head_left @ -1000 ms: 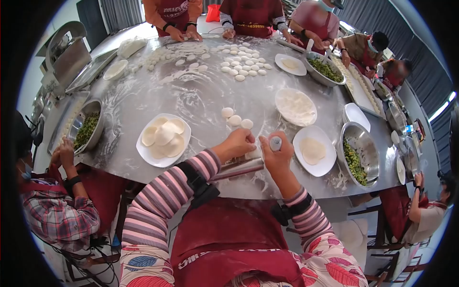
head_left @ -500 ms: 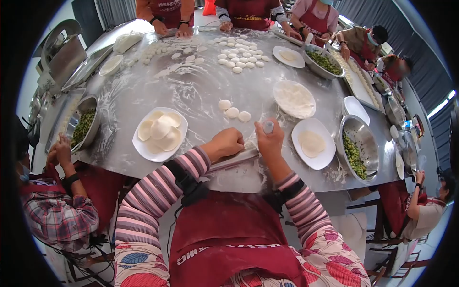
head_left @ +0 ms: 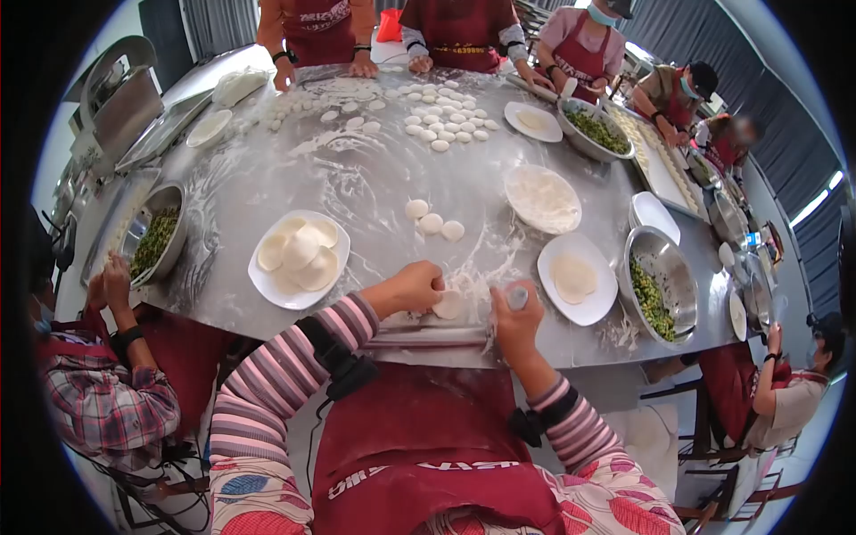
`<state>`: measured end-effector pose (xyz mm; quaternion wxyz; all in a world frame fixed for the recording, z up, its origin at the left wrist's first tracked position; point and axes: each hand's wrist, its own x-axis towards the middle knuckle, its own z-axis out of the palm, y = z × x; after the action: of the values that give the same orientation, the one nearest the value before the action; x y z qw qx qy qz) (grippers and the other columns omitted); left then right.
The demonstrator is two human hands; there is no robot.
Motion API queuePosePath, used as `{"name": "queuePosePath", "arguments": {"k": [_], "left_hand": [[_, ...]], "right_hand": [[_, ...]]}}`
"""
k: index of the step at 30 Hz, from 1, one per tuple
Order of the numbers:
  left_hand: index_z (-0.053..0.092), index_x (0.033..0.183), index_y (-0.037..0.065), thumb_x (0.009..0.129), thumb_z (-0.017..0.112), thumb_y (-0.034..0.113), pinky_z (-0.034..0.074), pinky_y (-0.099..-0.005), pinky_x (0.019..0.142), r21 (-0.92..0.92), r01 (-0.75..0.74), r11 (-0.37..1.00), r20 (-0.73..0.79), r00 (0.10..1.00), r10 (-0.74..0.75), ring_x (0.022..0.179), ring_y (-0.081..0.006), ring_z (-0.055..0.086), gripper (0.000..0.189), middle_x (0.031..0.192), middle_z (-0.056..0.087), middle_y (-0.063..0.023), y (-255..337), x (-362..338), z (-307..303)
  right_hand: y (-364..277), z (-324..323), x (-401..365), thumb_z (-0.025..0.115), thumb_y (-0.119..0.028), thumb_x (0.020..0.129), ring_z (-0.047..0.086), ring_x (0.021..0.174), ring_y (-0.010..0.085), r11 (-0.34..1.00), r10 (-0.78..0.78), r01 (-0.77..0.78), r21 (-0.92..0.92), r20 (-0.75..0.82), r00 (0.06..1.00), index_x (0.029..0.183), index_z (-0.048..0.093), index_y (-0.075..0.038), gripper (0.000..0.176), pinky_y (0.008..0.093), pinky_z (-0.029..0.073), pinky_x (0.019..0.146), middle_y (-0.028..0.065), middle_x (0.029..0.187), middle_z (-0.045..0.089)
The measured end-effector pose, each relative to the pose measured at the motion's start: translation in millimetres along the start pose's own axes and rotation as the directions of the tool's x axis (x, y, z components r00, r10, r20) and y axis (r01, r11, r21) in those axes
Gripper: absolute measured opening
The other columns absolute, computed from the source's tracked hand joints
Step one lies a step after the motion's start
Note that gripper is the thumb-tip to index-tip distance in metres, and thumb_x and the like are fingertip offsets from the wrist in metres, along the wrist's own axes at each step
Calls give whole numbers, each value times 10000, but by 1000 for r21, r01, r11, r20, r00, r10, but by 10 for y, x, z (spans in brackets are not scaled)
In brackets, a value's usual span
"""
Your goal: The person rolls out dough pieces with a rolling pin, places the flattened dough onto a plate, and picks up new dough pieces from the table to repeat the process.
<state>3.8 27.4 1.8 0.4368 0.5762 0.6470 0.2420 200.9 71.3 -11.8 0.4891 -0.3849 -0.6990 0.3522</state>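
My left hand is closed at the fingertips on the edge of a small dough wrapper on the floured tabletop. To its right, my right hand is wrapped round a rolling pin, whose rounded pale end shows above the fist. Just beyond my hands lie three dough pieces. At the left, a white plate holds several rolled wrappers. On the right, another white plate carries pale wrappers.
A steel bowl of green filling stands at the right, and another bowl at the left. A floury round dish lies beyond my right hand. Many dough pieces are spread farther back. Several co-workers surround the steel table.
My right hand has moved slightly down and right, away from my left hand. My left hand has shifted left and down, and the dough wrapper at its fingertips now shows.
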Motion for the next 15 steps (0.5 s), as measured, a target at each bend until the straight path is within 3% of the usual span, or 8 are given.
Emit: {"name": "queuePosePath", "arguments": {"k": [1, 3, 5, 7, 11, 13, 14, 15], "left_hand": [[599, 765, -3, 711, 592, 150, 456, -349, 616, 4, 10, 1000, 16, 1000, -10, 661, -266, 597, 162, 704, 615, -153, -8, -8, 40], [603, 750, 0, 703, 599, 133, 459, -343, 616, 277, -126, 953, -90, 984, 156, 664, -261, 598, 141, 705, 613, -159, 30, 42, 71], [603, 749, 0, 696, 602, 126, 460, -343, 618, 254, -105, 962, -120, 983, 139, 667, -262, 598, 137, 704, 611, -157, -29, 151, 68], [604, 748, 0, 688, 604, 119, 461, -343, 620, 221, -89, 971, -168, 977, 128, 670, -263, 599, 134, 703, 609, -155, -51, 158, 17], [595, 785, -2, 677, 606, 123, 460, -343, 619, 126, -117, 985, -56, 991, 125, 674, -264, 599, 166, 704, 607, -155, -116, 24, -6], [591, 801, -3, 687, 600, 129, 458, -346, 614, 269, -186, 945, -55, 977, 208, 660, -266, 597, 175, 704, 609, -156, -135, 15, 72], [593, 798, -1, 693, 594, 138, 456, -354, 617, 247, -107, 963, -85, 988, 132, 653, -272, 595, 174, 707, 611, -159, 3, 6, 68], [593, 798, -1, 693, 594, 138, 456, -354, 617, 252, -111, 961, -86, 987, 136, 653, -272, 595, 174, 707, 611, -159, 7, 56, 82]], "right_hand": [[-121, 23, 40, 670, -104, 718, 580, 582, 352, 999, -39, 39, -20, -12, 999, 799, 517, 9, 206, 377, 442, 533, 192, 627, 567], [108, 318, 338, 672, -124, 715, 553, 582, 392, 948, -241, 207, -241, -123, 963, 818, 519, 9, 227, 401, 429, 527, 211, 634, 559], [20, 383, 440, 674, -143, 712, 537, 615, 417, 971, -193, 180, -156, -76, 978, 845, 524, 7, 251, 420, 418, 536, 230, 666, 560], [5, 395, 425, 675, -134, 712, 542, 613, 406, 949, -222, 186, -253, -122, 967, 835, 522, 0, 238, 415, 421, 541, 218, 667, 563], [12, -29, -54, 680, -135, 714, 535, 600, 409, 998, -55, 55, 25, -20, 998, 839, 513, -5, 246, 416, 419, 535, 209, 648, 553], [68, 151, 131, 680, -141, 716, 534, 603, 416, 989, -119, 114, -90, -61, 991, 845, 513, -3, 252, 418, 417, 532, 216, 650, 551], [84, 261, 282, 680, -146, 718, 533, 606, 422, 959, -211, 188, -210, -93, 973, 852, 513, -1, 259, 421, 415, 529, 224, 652, 550], [65, 370, 408, 679, -154, 721, 532, 628, 429, 979, -158, 146, -141, -77, 984, 870, 512, 0, 272, 433, 412, 536, 236, 665, 548]]}}
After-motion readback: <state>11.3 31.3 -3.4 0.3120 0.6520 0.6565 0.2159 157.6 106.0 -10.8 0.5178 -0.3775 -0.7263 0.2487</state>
